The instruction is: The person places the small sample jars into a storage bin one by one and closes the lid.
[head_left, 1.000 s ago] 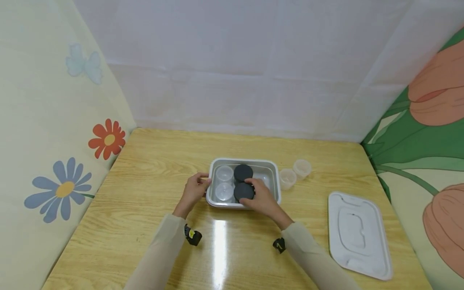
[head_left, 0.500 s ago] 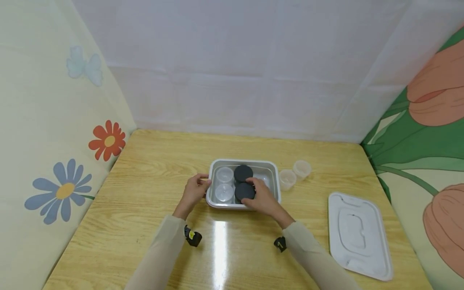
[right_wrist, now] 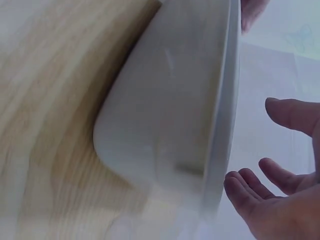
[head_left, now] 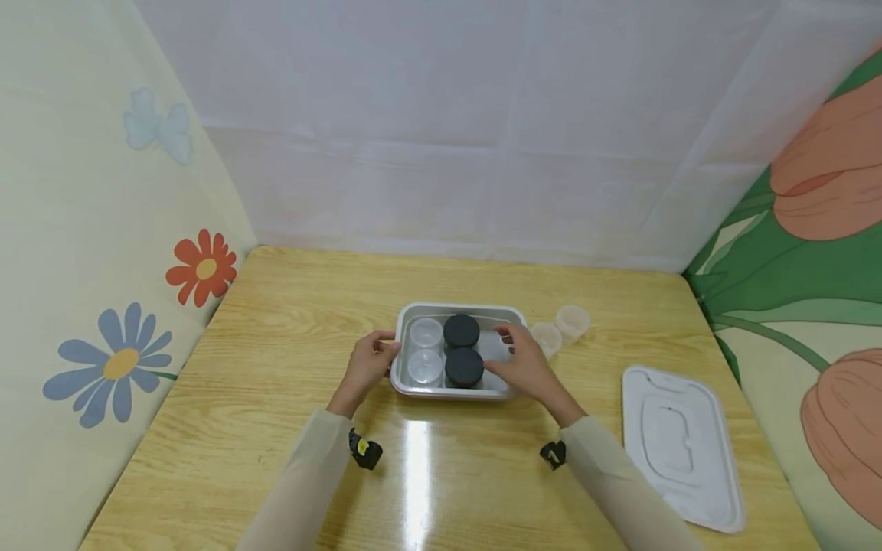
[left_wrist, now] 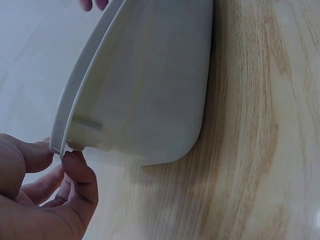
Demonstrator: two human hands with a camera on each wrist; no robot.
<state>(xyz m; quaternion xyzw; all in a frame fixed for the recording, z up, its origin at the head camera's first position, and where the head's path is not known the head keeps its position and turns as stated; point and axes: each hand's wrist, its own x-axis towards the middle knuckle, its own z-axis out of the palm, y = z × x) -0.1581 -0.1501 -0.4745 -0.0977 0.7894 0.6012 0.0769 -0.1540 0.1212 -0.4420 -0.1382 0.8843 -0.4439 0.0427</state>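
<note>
A white rectangular tub [head_left: 455, 393] stands on the table, holding two clear plastic cups on its left side, a rear cup [head_left: 426, 332] and a front cup [head_left: 425, 367]. Beside them sit two black-lidded jars, a rear jar [head_left: 461, 331] and a front jar [head_left: 465, 367]. My left hand [head_left: 367, 365] pinches the tub's left rim between thumb and fingers, as the left wrist view shows up close. Over the tub's right part hovers my right hand [head_left: 529, 369], its fingers loosely spread and holding nothing. In the right wrist view its fingers [right_wrist: 250, 192] are near the rim.
Two clear cups, a nearer cup [head_left: 547, 337] and a farther cup [head_left: 573, 321], stand right of the tub, the nearer partly behind my right hand. A white lid [head_left: 682, 448] lies farther right on the wooden table [head_left: 289, 306]. A white wall closes the back.
My right hand has let go of the front black-lidded jar and moved right, away from it. The jar stays in the tub. My left hand keeps its grip on the rim.
</note>
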